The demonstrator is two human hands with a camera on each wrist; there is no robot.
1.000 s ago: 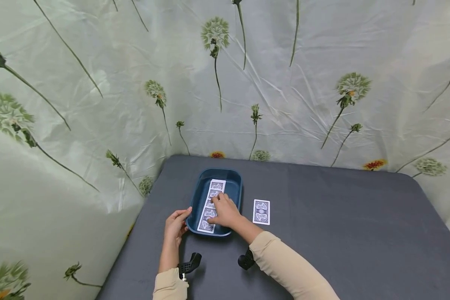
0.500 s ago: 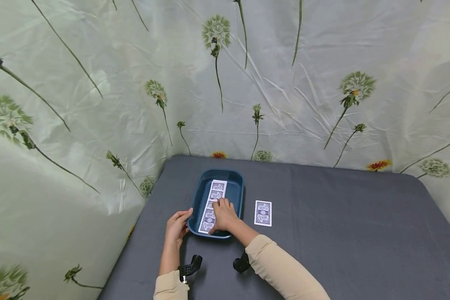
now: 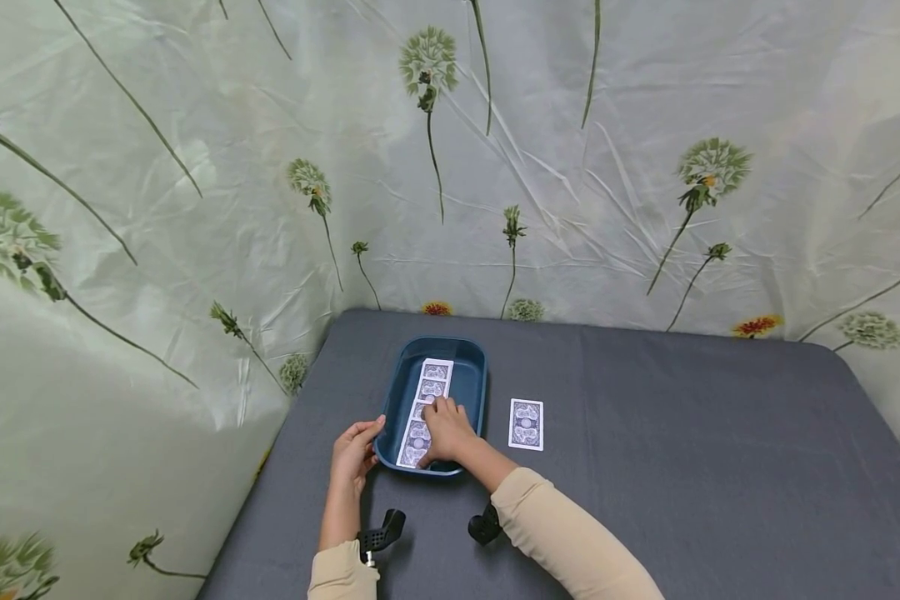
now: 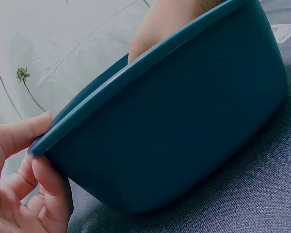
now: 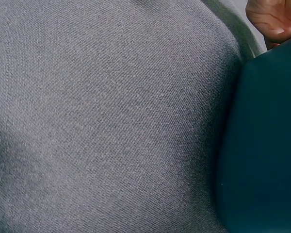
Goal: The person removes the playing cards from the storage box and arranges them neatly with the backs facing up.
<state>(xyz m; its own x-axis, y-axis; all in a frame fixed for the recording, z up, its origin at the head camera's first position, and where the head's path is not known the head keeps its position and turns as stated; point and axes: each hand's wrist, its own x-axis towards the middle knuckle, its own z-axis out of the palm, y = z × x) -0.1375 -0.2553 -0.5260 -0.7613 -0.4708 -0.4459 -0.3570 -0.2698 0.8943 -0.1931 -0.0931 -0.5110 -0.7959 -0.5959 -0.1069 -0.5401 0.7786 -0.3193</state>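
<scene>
Playing cards point(image 3: 412, 446), patterned backs up, set in a lengthwise column inside the blue tray point(image 3: 471, 387), along the left part of its floor and slightly slanted. Lying flat, seemingly overlapping, with white borders and purplish-grey ornament.

Directly over them, the right hand point(image 3: 450, 433): reaching into the tray from the near right, fingers bent above the middle of the column, thumb down by its near end. At or very close to the nearest card; cannot tell whether gripping it or merely resting there, with the fingertips partly hidden.

At the near left corner of the tray, the left hand point(image 3: 354, 450): pinching the rim, thumb along the top edge and fingers curled beneath, plain to see in the left wrist view.

Farther back along the arms, black wrist mounts point(image 3: 382, 531) and beige sleeves point(image 3: 570, 533).

Outside the tray, to its right and well within reach of the right forearm, a single card point(image 3: 527, 425): back up, flat, near the tray without touching it.

Beneath all this, a counter point(image 3: 682, 467) covered in dark grey cloth, rounded at the far corners.

Behind and to the left, a pale, shiny, creased curtain point(image 3: 555, 167), printed with green dandelion-like heads, long stems and a few red-orange blooms low down.
</scene>
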